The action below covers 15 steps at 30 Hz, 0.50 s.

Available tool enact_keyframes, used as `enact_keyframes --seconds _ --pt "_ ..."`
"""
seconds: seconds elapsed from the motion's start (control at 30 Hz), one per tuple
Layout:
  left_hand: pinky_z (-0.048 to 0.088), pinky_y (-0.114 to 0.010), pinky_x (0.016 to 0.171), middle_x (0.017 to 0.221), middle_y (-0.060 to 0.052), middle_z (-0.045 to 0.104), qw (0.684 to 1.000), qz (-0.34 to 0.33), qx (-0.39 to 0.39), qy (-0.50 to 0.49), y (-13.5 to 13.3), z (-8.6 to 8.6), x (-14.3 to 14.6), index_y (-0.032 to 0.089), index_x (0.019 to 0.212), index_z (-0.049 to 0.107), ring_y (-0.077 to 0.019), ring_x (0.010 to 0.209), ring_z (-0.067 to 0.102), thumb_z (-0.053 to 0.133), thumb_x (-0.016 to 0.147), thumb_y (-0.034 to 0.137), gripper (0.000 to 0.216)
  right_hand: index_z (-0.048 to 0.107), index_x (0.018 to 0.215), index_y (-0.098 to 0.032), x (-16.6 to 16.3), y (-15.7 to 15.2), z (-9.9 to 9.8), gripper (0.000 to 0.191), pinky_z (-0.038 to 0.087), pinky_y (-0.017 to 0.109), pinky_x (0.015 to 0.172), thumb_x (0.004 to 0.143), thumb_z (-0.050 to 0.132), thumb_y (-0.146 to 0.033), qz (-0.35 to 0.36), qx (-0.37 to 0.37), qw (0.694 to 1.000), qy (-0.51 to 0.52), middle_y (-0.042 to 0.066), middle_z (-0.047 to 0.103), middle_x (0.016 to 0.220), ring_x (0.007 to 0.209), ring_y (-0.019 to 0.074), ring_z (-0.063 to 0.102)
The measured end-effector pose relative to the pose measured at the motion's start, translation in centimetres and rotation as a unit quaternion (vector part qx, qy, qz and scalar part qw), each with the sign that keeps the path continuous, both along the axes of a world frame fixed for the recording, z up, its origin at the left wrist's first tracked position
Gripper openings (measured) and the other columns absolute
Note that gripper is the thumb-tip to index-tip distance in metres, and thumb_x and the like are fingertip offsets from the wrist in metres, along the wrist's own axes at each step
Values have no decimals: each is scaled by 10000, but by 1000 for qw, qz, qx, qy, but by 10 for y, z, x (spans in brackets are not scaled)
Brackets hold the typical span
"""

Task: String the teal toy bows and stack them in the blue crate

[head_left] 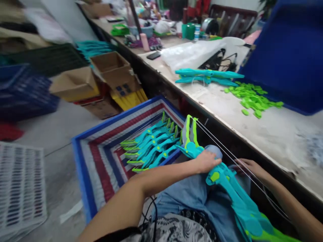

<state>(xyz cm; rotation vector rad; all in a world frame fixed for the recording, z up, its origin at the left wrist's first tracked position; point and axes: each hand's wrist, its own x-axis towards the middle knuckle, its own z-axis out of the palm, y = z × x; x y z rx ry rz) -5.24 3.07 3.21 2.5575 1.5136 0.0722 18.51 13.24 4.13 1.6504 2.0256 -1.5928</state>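
Note:
A long teal plastic toy bow with lime-green ends lies slanting over my lap. My left hand is closed around its narrow middle section. Two white strings run taut from the green prongs at its upper end down to the lower right. On the right side of the bow, my right hand has its fingers bent at the strings; the fingertips are partly hidden. Beside my left forearm, several similar teal toy bows lie side by side in a blue-rimmed crate with a striped lining.
The worktable edge runs along my right. On it are more teal pieces, a pile of lime-green parts, a phone and a big blue bin. Cardboard boxes and a white crate stand left.

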Motion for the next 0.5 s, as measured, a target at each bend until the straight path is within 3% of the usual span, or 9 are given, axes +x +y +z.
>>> enact_keyframes --seconds 0.07,0.17,0.23,0.3,0.37,0.5 --pt "462 -372 756 988 -109 616 999 36 -8 -4 -16 -1 -25 293 1265 519 -245 915 594 391 935 291 354 706 924 -184 -5 6 19 533 564 410 755 704 569 -650 61 167 984 -29 118 738 936 848 293 698" --pt "471 -349 733 983 -100 617 987 151 -44 -26 -61 -4 -88 323 1321 483 -235 873 589 457 900 279 424 700 940 -230 -28 4 71 457 566 418 797 744 554 -617 106 412 905 -3 70 741 953 860 284 701" --pt "475 -325 745 992 -90 632 961 254 -87 -59 -98 -12 -144 300 1338 485 -234 881 598 528 848 270 494 685 980 -244 -57 -2 101 378 565 379 823 811 537 -547 104 521 847 33 48 738 949 842 244 705" --pt "476 -312 794 1042 -77 650 908 393 -119 -84 -134 -28 -205 291 1347 486 -238 954 607 533 815 226 538 672 999 -245 -96 -6 107 284 559 335 833 855 540 -452 103 564 816 74 34 732 945 838 209 702" --pt "464 -310 867 1185 -70 634 840 515 -151 -85 -162 -51 -262 270 1353 477 -247 1095 584 513 782 174 580 666 990 -234 -145 -2 84 233 559 305 810 877 534 -388 130 531 829 121 33 728 938 837 188 696" --pt "484 -330 852 1164 -90 671 723 652 -221 -59 -176 -107 -347 207 1381 432 -279 1073 624 486 800 218 583 670 984 -193 -256 34 -17 263 544 347 854 882 481 -345 249 387 881 112 83 709 999 944 219 667"
